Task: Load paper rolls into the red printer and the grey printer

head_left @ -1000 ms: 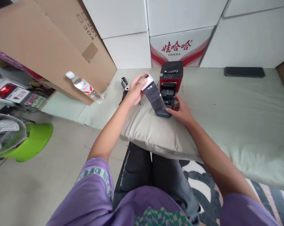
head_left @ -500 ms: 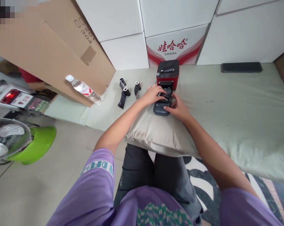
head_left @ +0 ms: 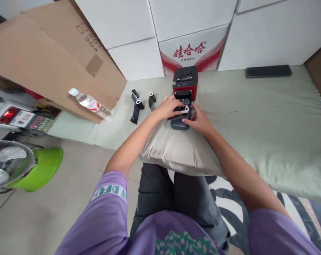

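My left hand (head_left: pixel 169 107) pinches a roll of black ribbon (head_left: pixel 186 109) with a white core, its fingers closed round its left part. The roll is over the opened body of a small dark blue printer (head_left: pixel 180 124), which lies on a beige cushion (head_left: pixel 176 152). My right hand (head_left: pixel 199 119) grips the printer's right side, thumb on its front top edge and fingers partly hidden. Just behind stands a red and black printer (head_left: pixel 185 83), close to the opened lid. Three black rolls (head_left: pixel 151 96) lie to the left, some with loose tails.
A water bottle (head_left: pixel 91 103) leans near a large cardboard box (head_left: pixel 56 46) on the left. White boxes (head_left: pixel 131 60) are stacked along the back. A flat black object (head_left: pixel 268 71) lies at the right rear of the pale green covered surface (head_left: pixel 269 117). A green stool (head_left: pixel 47 166) is at lower left.
My left hand has lifted and turned the black roll, so its white core end now shows above the printer. My right hand keeps its hold on the printer. The view has shifted slightly.
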A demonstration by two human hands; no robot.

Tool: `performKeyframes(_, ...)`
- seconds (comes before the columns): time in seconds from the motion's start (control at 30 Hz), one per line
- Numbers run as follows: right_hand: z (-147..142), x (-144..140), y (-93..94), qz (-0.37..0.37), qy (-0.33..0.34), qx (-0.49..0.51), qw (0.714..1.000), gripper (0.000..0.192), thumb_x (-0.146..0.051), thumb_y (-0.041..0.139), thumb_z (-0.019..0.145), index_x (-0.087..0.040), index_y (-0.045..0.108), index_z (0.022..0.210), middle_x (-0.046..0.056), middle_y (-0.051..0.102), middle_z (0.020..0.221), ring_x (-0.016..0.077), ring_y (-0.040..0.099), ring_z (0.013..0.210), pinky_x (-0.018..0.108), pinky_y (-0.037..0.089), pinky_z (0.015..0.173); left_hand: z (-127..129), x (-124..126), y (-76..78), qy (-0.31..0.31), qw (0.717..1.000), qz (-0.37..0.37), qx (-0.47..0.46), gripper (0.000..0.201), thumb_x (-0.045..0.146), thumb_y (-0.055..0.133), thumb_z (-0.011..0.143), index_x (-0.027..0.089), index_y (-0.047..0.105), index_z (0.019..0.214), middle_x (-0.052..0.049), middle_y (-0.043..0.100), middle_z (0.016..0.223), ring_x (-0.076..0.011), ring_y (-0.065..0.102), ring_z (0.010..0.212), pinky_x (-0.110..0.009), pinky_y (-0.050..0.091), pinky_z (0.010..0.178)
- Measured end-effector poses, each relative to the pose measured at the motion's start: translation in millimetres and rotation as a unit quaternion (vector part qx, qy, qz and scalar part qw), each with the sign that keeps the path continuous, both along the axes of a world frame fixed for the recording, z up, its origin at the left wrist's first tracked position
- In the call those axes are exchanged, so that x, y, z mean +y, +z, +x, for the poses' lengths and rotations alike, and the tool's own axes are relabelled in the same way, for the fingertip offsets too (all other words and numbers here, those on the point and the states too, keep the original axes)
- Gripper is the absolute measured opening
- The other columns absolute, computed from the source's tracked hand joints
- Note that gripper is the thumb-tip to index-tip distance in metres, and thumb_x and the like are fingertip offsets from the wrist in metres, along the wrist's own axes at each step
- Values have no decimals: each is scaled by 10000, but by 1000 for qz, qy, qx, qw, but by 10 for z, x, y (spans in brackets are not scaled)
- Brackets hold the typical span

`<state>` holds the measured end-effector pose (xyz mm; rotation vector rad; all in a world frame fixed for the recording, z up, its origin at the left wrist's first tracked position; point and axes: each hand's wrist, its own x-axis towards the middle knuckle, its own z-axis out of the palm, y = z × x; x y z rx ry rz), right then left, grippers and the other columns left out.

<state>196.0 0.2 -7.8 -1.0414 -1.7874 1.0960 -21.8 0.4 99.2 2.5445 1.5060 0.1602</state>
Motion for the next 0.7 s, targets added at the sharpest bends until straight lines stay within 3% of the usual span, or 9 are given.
performKeyframes(0.13, 1, 6, -10, 0, 1, 7, 1000, 1192, -708, 873, 687, -255, 402, 1684, 221, 540, 1652, 239, 691, 784, 561, 669, 817, -21, 18, -7, -13, 1000, -11, 0, 424, 379, 577, 1058, 223, 702, 1432, -145, 743, 1433, -342, 573, 1413, -526, 384, 1176)
performKeyframes(0.33, -1, 3, 0, 4, 8, 9, 1000, 1158, -723, 864, 693, -275, 424, 1665, 197, 570, 1621, 215, 674, 757, 532, 670, 802, -4, -92, 121, -8, 999, 33, 16, 562, 264, 395, 1092, 206, 516, 1637, -179, 646, 1572, -334, 560, 1471, -520, 357, 1213)
performKeyframes(0.7, 7, 20, -63, 13, -5, 20, 1000, 1094, -634, 893, 701, -280, 471, 1646, 196, 607, 1575, 199, 683, 747, 510, 680, 788, 106, 46, -88, -24, 999, -23, 6, 400, 144, 564, 1002, 170, 701, 1377, -167, 741, 1438, -319, 679, 1360, -447, 464, 1133)
